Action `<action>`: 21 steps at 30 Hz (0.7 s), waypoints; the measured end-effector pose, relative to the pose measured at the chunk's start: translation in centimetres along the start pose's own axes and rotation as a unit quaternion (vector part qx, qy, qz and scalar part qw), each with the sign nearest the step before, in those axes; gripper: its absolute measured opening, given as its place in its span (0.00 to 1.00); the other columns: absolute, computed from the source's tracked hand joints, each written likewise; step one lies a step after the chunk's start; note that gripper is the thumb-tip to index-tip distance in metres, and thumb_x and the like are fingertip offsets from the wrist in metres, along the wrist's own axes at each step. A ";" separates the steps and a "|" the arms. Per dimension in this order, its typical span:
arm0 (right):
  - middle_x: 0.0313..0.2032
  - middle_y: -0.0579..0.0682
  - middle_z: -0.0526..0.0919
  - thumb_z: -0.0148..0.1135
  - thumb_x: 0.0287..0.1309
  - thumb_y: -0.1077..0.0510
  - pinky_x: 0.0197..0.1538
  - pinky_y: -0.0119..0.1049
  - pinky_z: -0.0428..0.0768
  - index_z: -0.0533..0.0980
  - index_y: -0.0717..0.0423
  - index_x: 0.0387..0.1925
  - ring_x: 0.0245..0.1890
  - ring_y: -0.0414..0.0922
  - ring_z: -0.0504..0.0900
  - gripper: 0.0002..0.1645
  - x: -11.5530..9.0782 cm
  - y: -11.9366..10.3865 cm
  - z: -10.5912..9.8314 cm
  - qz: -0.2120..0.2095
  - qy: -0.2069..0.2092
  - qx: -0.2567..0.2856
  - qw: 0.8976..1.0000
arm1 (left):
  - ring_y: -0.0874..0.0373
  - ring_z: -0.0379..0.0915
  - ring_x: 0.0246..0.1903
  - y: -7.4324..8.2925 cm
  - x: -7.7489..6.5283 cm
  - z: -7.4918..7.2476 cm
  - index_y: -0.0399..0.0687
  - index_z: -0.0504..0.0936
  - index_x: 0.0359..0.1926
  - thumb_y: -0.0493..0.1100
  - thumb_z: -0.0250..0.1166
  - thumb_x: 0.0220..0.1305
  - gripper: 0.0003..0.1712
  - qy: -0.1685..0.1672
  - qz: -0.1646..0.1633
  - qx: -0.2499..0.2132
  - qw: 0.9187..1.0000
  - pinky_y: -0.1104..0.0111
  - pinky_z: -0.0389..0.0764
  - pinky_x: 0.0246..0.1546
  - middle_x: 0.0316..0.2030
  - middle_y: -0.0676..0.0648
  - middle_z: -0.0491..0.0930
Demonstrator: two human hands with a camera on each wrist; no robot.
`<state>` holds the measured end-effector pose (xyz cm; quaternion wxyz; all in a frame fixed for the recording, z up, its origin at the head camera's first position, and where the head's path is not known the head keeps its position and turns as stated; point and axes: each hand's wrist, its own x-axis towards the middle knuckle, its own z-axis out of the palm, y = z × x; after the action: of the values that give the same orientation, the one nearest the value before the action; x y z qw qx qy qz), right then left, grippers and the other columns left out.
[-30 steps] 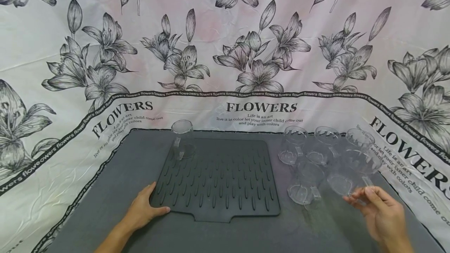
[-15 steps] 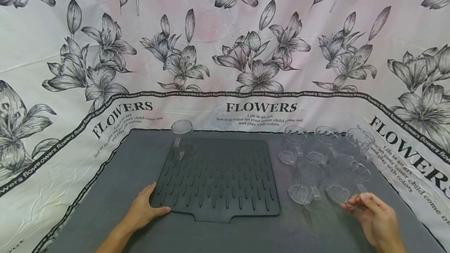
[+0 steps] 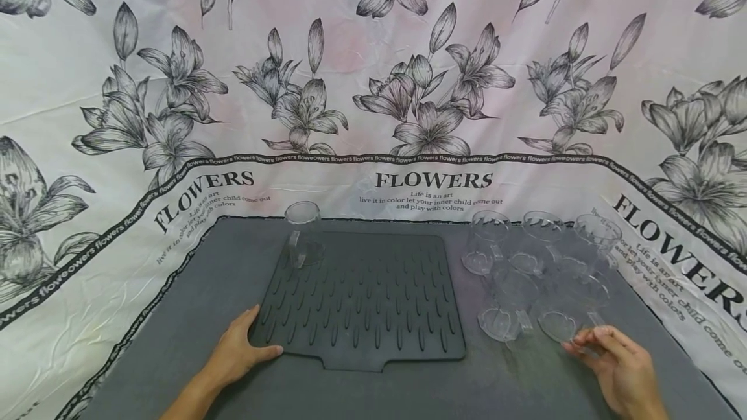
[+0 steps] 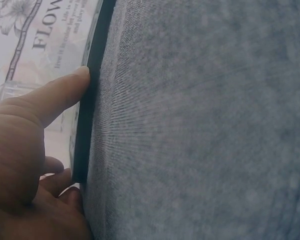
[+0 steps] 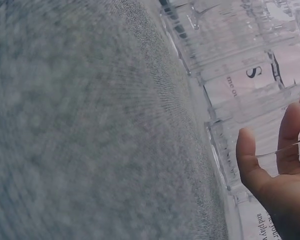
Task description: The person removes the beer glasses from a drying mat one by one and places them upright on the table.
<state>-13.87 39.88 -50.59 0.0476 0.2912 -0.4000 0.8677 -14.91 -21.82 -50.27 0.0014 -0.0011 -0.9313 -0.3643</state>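
Observation:
My right hand (image 3: 621, 361) holds a clear mug (image 3: 559, 327) by its handle, fingers and thumb curled at it. The mug is upright, low at the front right; whether its base touches the table, I cannot tell. In the right wrist view, thumb and fingers (image 5: 290, 135) stand beside clear walls that overlap. My left hand (image 3: 236, 349) rests at the near left corner of a dark ridged drying mat (image 3: 358, 297). Its straight thumb touches the front edge, and its fingers lie along the left side. The left wrist view shows the thumb (image 4: 65, 92) against the mat's edge.
Another clear mug (image 3: 305, 238) stands on the mat's far left corner. Left of the held mug stands a clear mug (image 3: 504, 323), with a back row of three mugs (image 3: 539, 245) behind. A flower-printed cloth (image 3: 432, 115) rises behind the grey table (image 3: 432, 394).
My right hand has moved left and toward me with the mug, which sits lower and nearer the mug on its left. The left hand and the mat have not moved.

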 end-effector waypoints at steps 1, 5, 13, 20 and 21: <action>0.39 0.67 0.80 0.20 0.72 0.74 0.49 0.52 0.78 0.71 0.76 0.38 0.44 0.57 0.82 0.27 0.0 0.0 0.0 0.000 -0.001 0.001 1.000 | 0.28 0.50 0.65 0.0 0.0 0.0 0.24 0.56 0.69 0.55 0.79 0.43 0.62 0.000 0.001 0.000 1.000 0.40 0.56 0.61 0.65 0.22 0.55; 0.39 0.65 0.80 0.22 0.73 0.74 0.48 0.51 0.79 0.72 0.75 0.38 0.44 0.56 0.82 0.26 -0.2 -0.1 0.1 0.005 0.008 -0.024 1.000 | 0.28 0.50 0.65 -0.1 0.0 0.1 0.24 0.56 0.68 0.54 0.79 0.43 0.62 0.002 0.004 -0.002 1.000 0.40 0.56 0.61 0.65 0.22 0.55; 0.40 0.60 0.84 0.31 0.74 0.70 0.43 0.44 0.82 0.77 0.74 0.40 0.41 0.50 0.84 0.24 -0.4 -0.9 0.9 0.022 0.086 -0.149 0.985 | 0.28 0.51 0.64 -0.3 0.0 0.2 0.24 0.56 0.68 0.54 0.80 0.43 0.62 0.003 0.004 -0.004 1.000 0.40 0.56 0.61 0.65 0.21 0.56; 0.28 0.45 0.85 0.50 0.72 0.54 0.27 0.30 0.80 0.82 0.61 0.31 0.28 0.38 0.83 0.21 0.5 -1.9 3.1 0.069 0.351 -0.357 0.863 | 0.28 0.50 0.65 -0.2 0.1 0.1 0.24 0.56 0.69 0.55 0.79 0.43 0.63 -0.001 0.001 -0.005 1.000 0.39 0.56 0.60 0.65 0.22 0.55; 0.26 0.42 0.84 0.52 0.72 0.53 0.26 0.28 0.79 0.83 0.58 0.29 0.27 0.36 0.82 0.20 0.8 -2.1 3.4 0.075 0.396 -0.377 0.834 | 0.28 0.50 0.65 -0.2 0.2 0.1 0.24 0.56 0.69 0.55 0.79 0.43 0.63 0.000 0.002 -0.005 1.000 0.39 0.56 0.60 0.65 0.22 0.55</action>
<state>-12.27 38.70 -47.00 0.2428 -0.1486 -0.6634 0.6920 -15.07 -21.88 -50.51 0.0018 -0.0029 -0.9296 -0.3686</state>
